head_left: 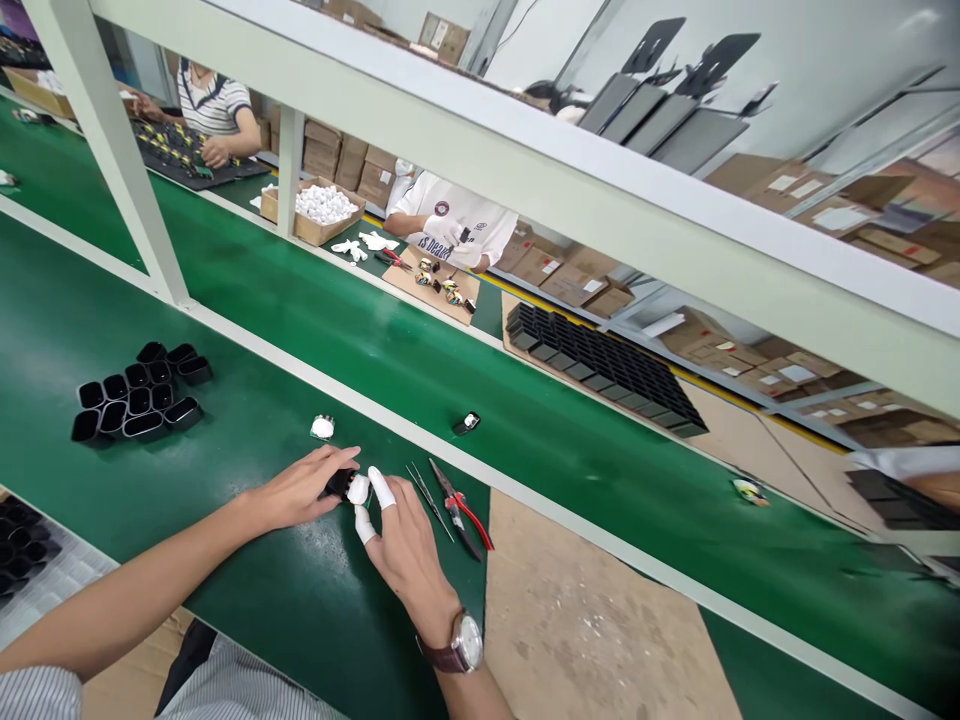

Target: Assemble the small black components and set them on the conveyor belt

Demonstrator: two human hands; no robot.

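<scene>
My left hand point(309, 487) is closed around a small black plastic case point(339, 483), which lies on its side with its opening toward the right. At that opening sits a small part with a white block point(358, 489) on top. My right hand point(409, 545), with white finger cots on the thumb and index finger, grips this part from the right. How far it sits inside the case I cannot tell. Just beyond my hands lies a similar white-topped circuit part point(322, 428). Tweezers point(430, 503) and red-handled pliers point(460, 508) rest to the right.
Several open black cases point(139, 395) stand at left. A green conveyor belt point(375, 340) runs behind a pale rail, carrying a filled case point(466, 423). Cardboard point(585, 610) covers the bench at right. Across the belt are co-workers, a box of white pieces point(309, 228) and rows of black cases point(600, 365).
</scene>
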